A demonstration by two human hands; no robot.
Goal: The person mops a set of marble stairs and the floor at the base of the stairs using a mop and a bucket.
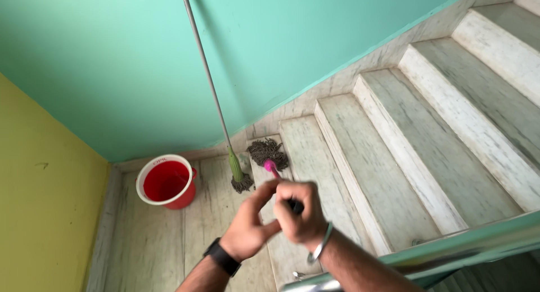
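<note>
Above the red bucket [166,182], both hands [275,219] clamp a pink-ended mop handle [272,169], its grey stringy head [268,152] splayed.

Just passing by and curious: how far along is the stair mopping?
Hard to tell what is done: no step looks plainly wet. In hand: both hands, left hand and right hand, grip a mop on the lowest step. A second mop and a red bucket wait on the landing.

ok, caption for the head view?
Both hands grip a mop handle on the stairs, red bucket below.
</note>
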